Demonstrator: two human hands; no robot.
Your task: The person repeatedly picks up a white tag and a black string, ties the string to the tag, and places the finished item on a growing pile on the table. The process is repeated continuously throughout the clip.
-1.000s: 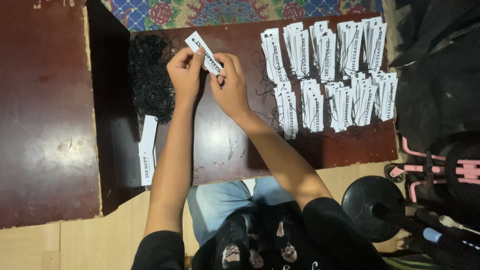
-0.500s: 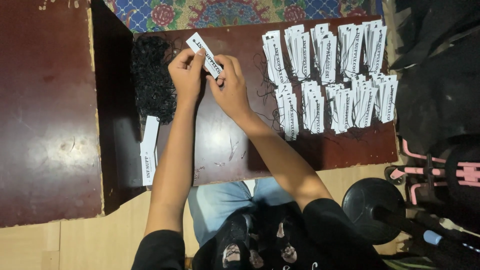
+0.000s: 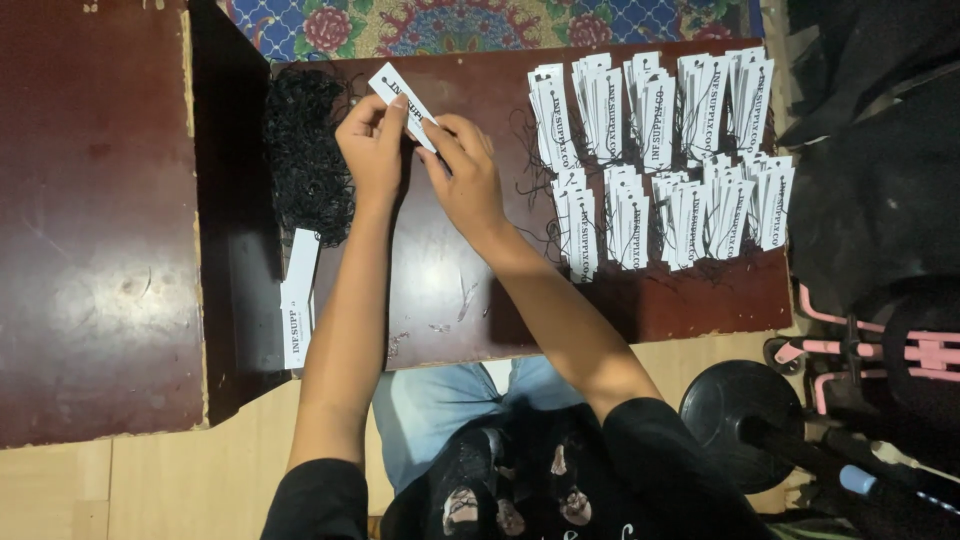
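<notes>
Hardly anything has shifted since half a second ago: both hands sit where they were, and the tag has barely turned between them.

My left hand pinches the tag at its near end, fingers closed on the card. My right hand meets it from 4 o'clock, fingertips closed narrow on the tag's lower edge, perhaps on a thread too, though that is too fine to see. The tag is a slim white card strip with dark print and a small hole at its far end, held tilted above the table, pointing toward 11 o'clock.

I judge it light and thin, stiff enough to stay flat but easy to crease, so the edges or the short end are the places to hold, away from the hole.

At 9 o'clock from my left hand lies a heap of black string, soft and tangly, best picked one loop at a time. At 7 o'clock a few loose tags hang over the table's edge. At 3 o'clock, well apart from my hands, strung tags lie in bundles in two rows. A patterned rug shows at 12 o'clock, a black stand base at 5 o'clock.
</notes>
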